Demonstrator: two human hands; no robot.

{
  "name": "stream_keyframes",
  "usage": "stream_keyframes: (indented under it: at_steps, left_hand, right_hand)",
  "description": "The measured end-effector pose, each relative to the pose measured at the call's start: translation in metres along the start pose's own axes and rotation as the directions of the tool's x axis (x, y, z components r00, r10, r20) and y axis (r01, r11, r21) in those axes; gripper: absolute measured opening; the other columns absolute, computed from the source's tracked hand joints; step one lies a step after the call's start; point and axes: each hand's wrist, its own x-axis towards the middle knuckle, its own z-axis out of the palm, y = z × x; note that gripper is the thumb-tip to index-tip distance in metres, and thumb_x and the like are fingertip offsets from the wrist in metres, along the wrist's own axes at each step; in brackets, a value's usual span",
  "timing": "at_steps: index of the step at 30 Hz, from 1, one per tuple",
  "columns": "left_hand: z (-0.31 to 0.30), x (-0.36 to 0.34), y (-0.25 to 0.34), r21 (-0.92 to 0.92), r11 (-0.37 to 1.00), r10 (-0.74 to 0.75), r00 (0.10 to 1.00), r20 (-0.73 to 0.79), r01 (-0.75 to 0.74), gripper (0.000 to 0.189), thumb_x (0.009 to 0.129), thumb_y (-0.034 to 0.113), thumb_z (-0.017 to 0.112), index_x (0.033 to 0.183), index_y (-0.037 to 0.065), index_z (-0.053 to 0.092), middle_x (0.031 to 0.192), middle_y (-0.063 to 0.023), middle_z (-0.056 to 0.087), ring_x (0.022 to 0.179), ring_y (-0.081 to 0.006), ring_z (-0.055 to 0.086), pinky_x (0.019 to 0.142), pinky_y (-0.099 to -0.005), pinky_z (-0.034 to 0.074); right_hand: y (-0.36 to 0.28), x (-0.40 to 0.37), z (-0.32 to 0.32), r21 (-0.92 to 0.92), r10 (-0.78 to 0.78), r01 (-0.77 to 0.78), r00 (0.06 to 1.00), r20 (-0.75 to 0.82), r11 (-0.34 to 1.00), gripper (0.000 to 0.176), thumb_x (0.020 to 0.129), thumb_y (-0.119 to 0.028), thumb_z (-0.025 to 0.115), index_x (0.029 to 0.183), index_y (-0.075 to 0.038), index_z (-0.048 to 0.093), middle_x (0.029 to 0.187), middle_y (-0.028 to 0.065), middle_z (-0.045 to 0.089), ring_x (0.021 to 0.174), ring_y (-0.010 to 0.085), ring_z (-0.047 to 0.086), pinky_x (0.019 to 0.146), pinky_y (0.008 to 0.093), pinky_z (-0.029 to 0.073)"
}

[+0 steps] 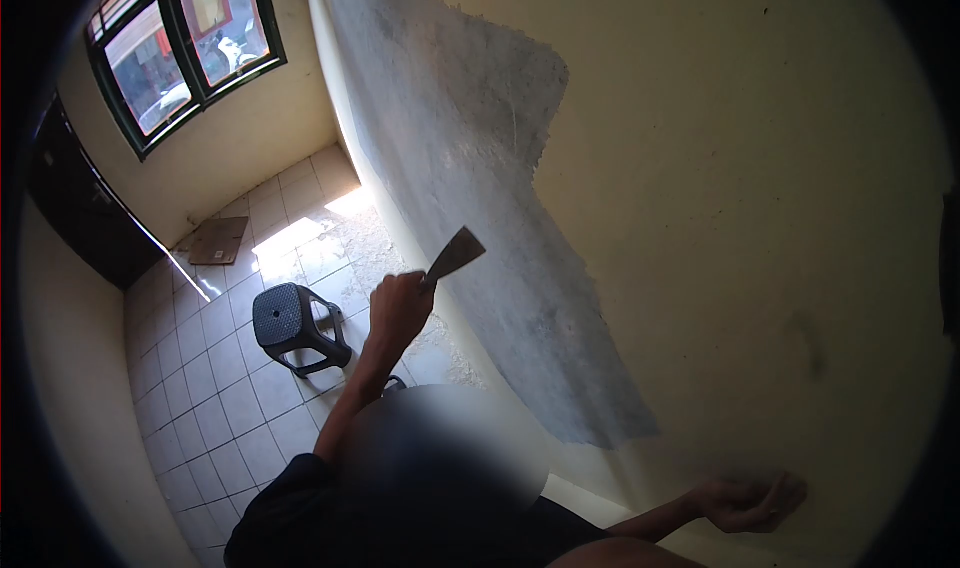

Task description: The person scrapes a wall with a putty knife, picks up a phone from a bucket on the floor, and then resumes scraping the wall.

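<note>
My left hand (400, 306) is closed around the handle of a putty knife (458, 255), its broad flat blade angled up and to the right. Behind the blade, in this view, is a scraped grey patch (490, 178) with ragged edges on the cream wall (720, 198). Low on the right, my right hand (755, 503) has its fingers curled in, close to the wall, and nothing shows in it. My dark clothing and a blurred area fill the bottom middle.
A dark plastic stool (283, 315) stands on the white tiled floor (225, 408). Pale scrapings (375, 248) lie along the wall's foot. Farther off are a flat piece of cardboard (218, 241), a dark door (85, 203) and a green-framed window (195, 73).
</note>
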Motion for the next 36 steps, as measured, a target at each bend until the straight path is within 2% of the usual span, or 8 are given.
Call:
stream_keyframes:
  at_steps: [3,6,17,19,20,27,31,36]
  left_hand:
    - [-0.015,0.050,0.056,-0.035,0.975,0.211,0.965,-0.154,-0.219,0.033,0.103,0.028,0.064,0.085,0.003,0.074,0.072,-0.0235,0.069,0.070,-0.0457,0.070,0.063,-0.0538,0.056]
    - [-0.009,0.072,0.075,-0.039,0.961,0.268,0.956,-0.115,-0.274,0.039,0.107,0.031,0.060,0.084,0.003,0.073,0.068,-0.0226,0.068,0.066,-0.0460,0.069,0.061,-0.0525,0.056]
    - [-0.012,0.050,0.009,0.139,0.982,0.148,0.982,-0.117,-0.131,0.044,0.108,0.038,0.057,0.084,0.009,0.080,0.069,-0.0210,0.071,0.064,-0.0412,0.073,0.062,-0.0517,0.060]
    - [-0.021,0.080,0.038,0.183,0.914,0.402,0.872,-0.278,-0.362,0.040,0.110,0.037,0.055,0.094,0.010,0.080,0.063,-0.0182,0.068,0.059,-0.0387,0.071,0.058,-0.0495,0.059]
    - [-0.039,0.083,0.076,0.299,0.882,0.433,0.878,-0.204,-0.365,0.035,0.110,0.034,0.056,0.100,0.011,0.079,0.062,-0.0166,0.068,0.057,-0.0373,0.070,0.055,-0.0488,0.057]
    - [-0.056,0.096,0.057,0.255,0.860,0.497,0.841,-0.215,-0.443,0.023,0.105,0.034,0.064,0.101,0.017,0.078,0.062,-0.0136,0.068,0.059,-0.0357,0.072,0.058,-0.0481,0.058]
    - [-0.078,0.120,0.022,0.451,0.799,0.523,0.829,-0.198,-0.397,0.023,0.106,0.037,0.064,0.103,0.019,0.078,0.059,-0.0076,0.068,0.054,-0.0305,0.071,0.051,-0.0457,0.055]
    - [-0.069,0.142,0.054,0.470,0.677,0.721,0.639,-0.269,-0.566,0.012,0.102,0.029,0.068,0.105,0.020,0.075,0.065,-0.0039,0.072,0.055,-0.0248,0.072,0.050,-0.0392,0.056]
  right_hand:
    - [0.002,-0.001,0.000,-0.002,-0.003,0.003,1.000,-0.002,1.000,0.033,0.116,-0.019,0.046,0.124,0.001,0.070,0.134,0.0223,0.061,0.127,0.0397,0.066,0.109,0.0524,0.057]
    - [0.005,-0.002,-0.001,0.024,-0.006,0.006,1.000,-0.012,1.000,0.034,0.116,-0.020,0.046,0.124,0.002,0.071,0.133,0.0219,0.061,0.126,0.0399,0.067,0.109,0.0532,0.057]
    - [0.005,-0.003,-0.002,0.027,0.013,-0.012,1.000,-0.007,1.000,0.034,0.116,-0.020,0.045,0.124,0.002,0.070,0.132,0.0218,0.062,0.127,0.0398,0.066,0.110,0.0549,0.056]
    - [-0.001,-0.003,-0.002,0.026,0.017,-0.016,1.000,-0.012,1.000,0.034,0.116,-0.020,0.045,0.124,0.001,0.070,0.132,0.0220,0.062,0.127,0.0396,0.066,0.110,0.0549,0.055]
    - [-0.007,0.002,-0.001,0.031,0.018,-0.017,1.000,-0.021,0.999,0.034,0.116,-0.020,0.045,0.124,0.001,0.070,0.132,0.0221,0.062,0.127,0.0396,0.066,0.110,0.0548,0.055]
    - [-0.009,0.007,-0.004,0.034,0.017,-0.016,1.000,-0.013,0.999,0.033,0.116,-0.018,0.045,0.125,0.001,0.071,0.133,0.0208,0.063,0.126,0.0393,0.066,0.110,0.0541,0.055]
    - [-0.002,0.001,-0.003,0.036,0.029,-0.028,0.999,-0.018,0.999,0.033,0.116,-0.018,0.045,0.124,0.001,0.071,0.131,0.0198,0.063,0.127,0.0393,0.066,0.110,0.0542,0.055]
    - [-0.011,0.006,-0.003,0.022,0.047,-0.047,0.999,-0.022,0.999,0.033,0.116,-0.018,0.044,0.122,0.001,0.071,0.129,0.0191,0.062,0.127,0.0394,0.066,0.109,0.0539,0.056]
